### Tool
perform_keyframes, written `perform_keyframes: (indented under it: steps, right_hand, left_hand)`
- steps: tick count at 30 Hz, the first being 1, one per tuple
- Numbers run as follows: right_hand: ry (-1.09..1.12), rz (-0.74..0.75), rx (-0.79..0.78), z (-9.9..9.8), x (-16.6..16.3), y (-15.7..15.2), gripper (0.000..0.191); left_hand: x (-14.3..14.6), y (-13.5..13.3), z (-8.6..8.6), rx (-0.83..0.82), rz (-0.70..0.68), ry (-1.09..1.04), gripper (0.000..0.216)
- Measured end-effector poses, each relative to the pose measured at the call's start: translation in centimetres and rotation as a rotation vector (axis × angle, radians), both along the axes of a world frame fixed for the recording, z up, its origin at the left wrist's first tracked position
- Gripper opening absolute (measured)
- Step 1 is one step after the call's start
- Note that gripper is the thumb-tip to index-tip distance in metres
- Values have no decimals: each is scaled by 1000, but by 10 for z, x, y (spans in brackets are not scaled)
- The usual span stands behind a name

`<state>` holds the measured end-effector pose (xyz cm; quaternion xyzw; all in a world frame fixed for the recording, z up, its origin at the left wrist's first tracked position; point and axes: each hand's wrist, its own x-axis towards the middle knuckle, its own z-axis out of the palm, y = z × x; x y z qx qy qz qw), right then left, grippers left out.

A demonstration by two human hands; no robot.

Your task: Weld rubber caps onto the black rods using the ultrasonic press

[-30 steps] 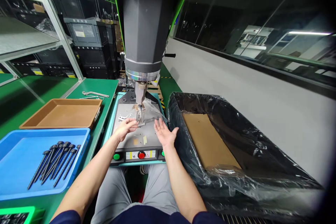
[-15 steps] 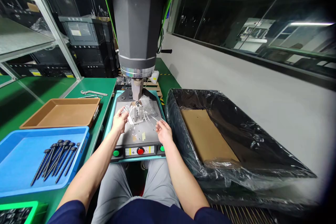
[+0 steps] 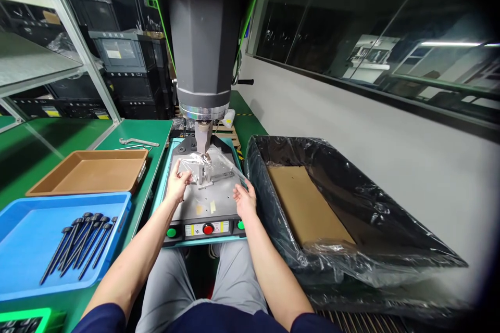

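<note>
Left hand [image 3: 176, 185] pinching clear bag [image 3: 207, 162]; right hand [image 3: 244, 200] loosely open

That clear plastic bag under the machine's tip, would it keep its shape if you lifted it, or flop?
The clear plastic bag looks thin and crinkled, so it would probably flop and weigh little. Its glossy film may be slippery; the left hand touches one edge, the right hand is near the other. It seems unlikely to roll.

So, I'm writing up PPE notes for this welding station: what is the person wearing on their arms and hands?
Nothing on the hands: the left hand and right hand are bare, with no gloves. No rings or watch show. The forearms are uncovered; dark navy short sleeves end above the elbows.
</note>
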<state>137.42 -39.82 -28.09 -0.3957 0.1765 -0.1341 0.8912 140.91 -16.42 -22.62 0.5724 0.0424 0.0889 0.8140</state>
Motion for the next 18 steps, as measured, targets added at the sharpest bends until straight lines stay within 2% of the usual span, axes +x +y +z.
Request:
perform_keyframes:
  steps: [2,5,7,11,18]
  right_hand:
    - [6,31,23,1,4,-4,63]
    - [62,139,100,7,18,-12,35]
    - [100,160,105,14,30,-18,26]
    - [48,42,-8,22,47,-20,29]
    - [133,-29,-24,9,44,-10,42]
  left_hand:
    - [-1,1,-2,8,0,-3,103]
    - [-4,2,-2,23,-9,-2,107]
    - [-5,3,-1,32,-20,-7,108]
    - [-7,8,-4,46,-10,-30,111]
    - [-3,11,-19,71,15,-47,101]
